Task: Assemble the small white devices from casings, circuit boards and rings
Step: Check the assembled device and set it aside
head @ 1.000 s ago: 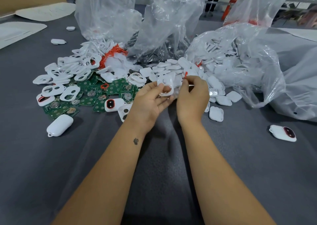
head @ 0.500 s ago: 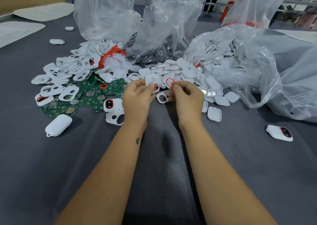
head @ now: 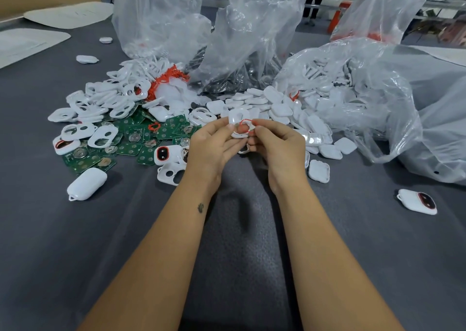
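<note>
My left hand [head: 211, 145] grips a white casing front [head: 238, 118] with cut-out holes, held up above the grey table. My right hand [head: 277, 141] pinches a thin red ring [head: 245, 123] and holds it against the casing's opening. Behind the hands lie a heap of white casing fronts [head: 106, 98], green circuit boards [head: 136, 139], a bunch of red rings [head: 165, 78] and white casing backs [head: 277, 106]. A casing front with a red ring fitted [head: 164, 154] lies just left of my left hand.
Clear plastic bags [head: 252, 28] stand behind the piles; one large bag [head: 365, 98] of white parts spreads to the right. A closed white device [head: 85, 183] lies at the left, another with a red-rimmed face [head: 418, 200] at the right. Grey table cloth [head: 239, 229] lies before me.
My hands came together: the casing in my left hand and the red ring in my right, held apart half a second ago, now meet at the casing's opening.
</note>
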### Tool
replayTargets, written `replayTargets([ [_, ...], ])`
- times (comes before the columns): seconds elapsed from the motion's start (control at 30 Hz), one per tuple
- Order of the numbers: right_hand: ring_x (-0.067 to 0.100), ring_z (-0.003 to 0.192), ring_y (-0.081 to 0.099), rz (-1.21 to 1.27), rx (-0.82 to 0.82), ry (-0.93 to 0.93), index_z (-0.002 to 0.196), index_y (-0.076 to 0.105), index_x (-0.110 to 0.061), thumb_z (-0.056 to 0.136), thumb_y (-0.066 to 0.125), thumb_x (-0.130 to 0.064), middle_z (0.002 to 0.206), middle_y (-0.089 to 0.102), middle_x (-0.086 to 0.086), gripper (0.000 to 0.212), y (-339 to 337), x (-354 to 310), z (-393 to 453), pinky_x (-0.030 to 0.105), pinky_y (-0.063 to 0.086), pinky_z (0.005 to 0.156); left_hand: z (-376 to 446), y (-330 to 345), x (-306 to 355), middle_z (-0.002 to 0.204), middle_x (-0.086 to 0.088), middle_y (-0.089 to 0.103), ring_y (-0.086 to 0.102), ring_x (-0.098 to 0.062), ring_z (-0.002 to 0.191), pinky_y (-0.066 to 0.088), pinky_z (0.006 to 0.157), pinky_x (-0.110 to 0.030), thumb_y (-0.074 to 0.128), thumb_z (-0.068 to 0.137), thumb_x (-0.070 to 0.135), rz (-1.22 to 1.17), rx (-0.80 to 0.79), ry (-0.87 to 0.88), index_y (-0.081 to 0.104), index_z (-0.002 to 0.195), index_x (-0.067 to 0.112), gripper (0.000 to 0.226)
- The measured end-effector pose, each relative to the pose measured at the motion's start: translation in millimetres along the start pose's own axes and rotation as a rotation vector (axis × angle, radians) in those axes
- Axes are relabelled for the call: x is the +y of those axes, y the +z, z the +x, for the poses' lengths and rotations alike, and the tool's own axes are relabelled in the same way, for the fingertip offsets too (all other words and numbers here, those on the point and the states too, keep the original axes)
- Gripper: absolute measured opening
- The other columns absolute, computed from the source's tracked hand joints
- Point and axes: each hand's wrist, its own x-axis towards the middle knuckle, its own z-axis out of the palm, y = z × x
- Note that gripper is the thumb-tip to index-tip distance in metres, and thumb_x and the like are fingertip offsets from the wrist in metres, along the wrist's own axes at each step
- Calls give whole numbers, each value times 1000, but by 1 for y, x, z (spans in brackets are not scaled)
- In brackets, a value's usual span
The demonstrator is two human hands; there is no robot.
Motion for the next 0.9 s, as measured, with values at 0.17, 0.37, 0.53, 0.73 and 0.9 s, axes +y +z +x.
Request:
replayTargets([
  [0.17,15,59,63,-42,33,-21,78,73,-10,87,59,6,66,70,6,23,-2,-2,0,22,53,55,1,-2,0,83,-10,76,74,-22,82,58,71,-25,56,95,1,-32,-35,-16,56,106,8,13],
  [0.37,13,56,60,-102,72,-37,81,73,-8,86,60,3,64,67,5,18,-1,-2,1,21,51,54,0,-3,1,84,-9,76,74,-20,81,58,71,-25,56,95,2,-48,-70,-30,58,105,7,12],
  [0.53,7,56,58,-161,47,-56,78,74,-13,84,62,1,62,67,-2,20,-1,-2,-1,18,47,53,-1,-3,1,87,-8,76,74,-19,82,58,71,-25,56,95,3,-39,-84,-38,61,103,9,11],
  [0.73,12,66,58,-214,57,-98,76,73,-17,82,64,1,65,67,-1,22,-1,-1,-1,23,48,61,-2,-3,1,87,-8,76,74,-19,82,58,72,-24,54,96,1,-32,-89,-42,59,103,11,13],
  [0.9,15,66,58,-263,71,-151,74,69,-18,80,64,3,67,66,2,22,0,1,-2,26,51,61,-1,-3,0,88,-7,76,74,-18,82,58,73,-24,53,96,2,-21,-93,-48,60,107,9,15],
])
